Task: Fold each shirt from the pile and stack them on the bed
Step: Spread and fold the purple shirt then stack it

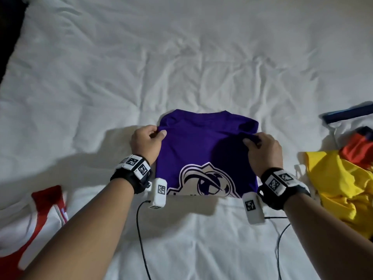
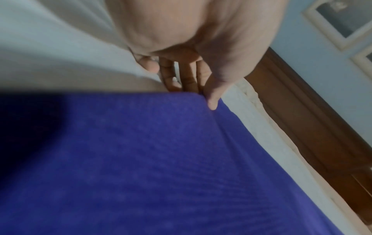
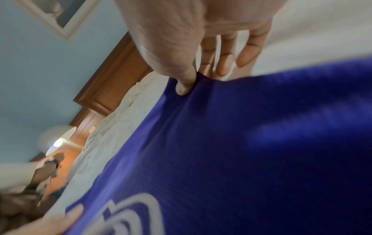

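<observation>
White bed [image 1: 181,57], one purple shirt [image 1: 201,150], two hands, left [image 1: 146,141] and right [image 1: 264,150], pinching its edges

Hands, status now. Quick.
Left hand: pinching the purple shirt at its left edge.
Right hand: pinching the shirt's right edge.

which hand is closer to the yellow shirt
Right. The right hand pinches the purple shirt's right edge, just left of the yellow shirt crumpled on the bed. The left hand pinches the opposite edge, the purple shirt's whole width farther away.
</observation>
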The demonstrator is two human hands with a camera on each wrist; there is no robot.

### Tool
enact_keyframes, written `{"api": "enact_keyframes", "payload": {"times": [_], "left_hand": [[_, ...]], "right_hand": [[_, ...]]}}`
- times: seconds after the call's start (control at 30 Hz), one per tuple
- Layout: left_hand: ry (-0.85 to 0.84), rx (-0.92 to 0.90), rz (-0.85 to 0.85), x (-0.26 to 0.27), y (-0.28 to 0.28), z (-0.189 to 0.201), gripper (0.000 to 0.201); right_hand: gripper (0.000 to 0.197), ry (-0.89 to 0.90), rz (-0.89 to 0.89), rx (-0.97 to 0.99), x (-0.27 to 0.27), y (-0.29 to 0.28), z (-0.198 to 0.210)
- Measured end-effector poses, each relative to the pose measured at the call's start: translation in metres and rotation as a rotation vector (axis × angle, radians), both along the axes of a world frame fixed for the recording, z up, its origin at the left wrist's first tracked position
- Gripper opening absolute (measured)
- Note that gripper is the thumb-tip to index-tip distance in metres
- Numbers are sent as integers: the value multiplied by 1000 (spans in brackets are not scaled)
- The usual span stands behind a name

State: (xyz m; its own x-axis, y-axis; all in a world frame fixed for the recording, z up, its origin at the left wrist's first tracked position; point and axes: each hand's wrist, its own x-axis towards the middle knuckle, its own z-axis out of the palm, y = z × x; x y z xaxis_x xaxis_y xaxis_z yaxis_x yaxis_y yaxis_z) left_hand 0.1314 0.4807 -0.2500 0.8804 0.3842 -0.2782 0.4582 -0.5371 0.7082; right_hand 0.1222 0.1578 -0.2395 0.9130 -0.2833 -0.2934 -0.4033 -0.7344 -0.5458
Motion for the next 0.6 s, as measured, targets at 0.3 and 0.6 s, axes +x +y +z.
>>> {"api": "enact_keyframes", "payload": {"times": [0.3,0.6], "left_hand": [[112,-227,299,45,0,-15,32],[90,-282,324,52,-5,-5,19]], "right_hand": [[26,202,-418,244,63,2,-2],[34,264,-483,276,68,7,10]]}}
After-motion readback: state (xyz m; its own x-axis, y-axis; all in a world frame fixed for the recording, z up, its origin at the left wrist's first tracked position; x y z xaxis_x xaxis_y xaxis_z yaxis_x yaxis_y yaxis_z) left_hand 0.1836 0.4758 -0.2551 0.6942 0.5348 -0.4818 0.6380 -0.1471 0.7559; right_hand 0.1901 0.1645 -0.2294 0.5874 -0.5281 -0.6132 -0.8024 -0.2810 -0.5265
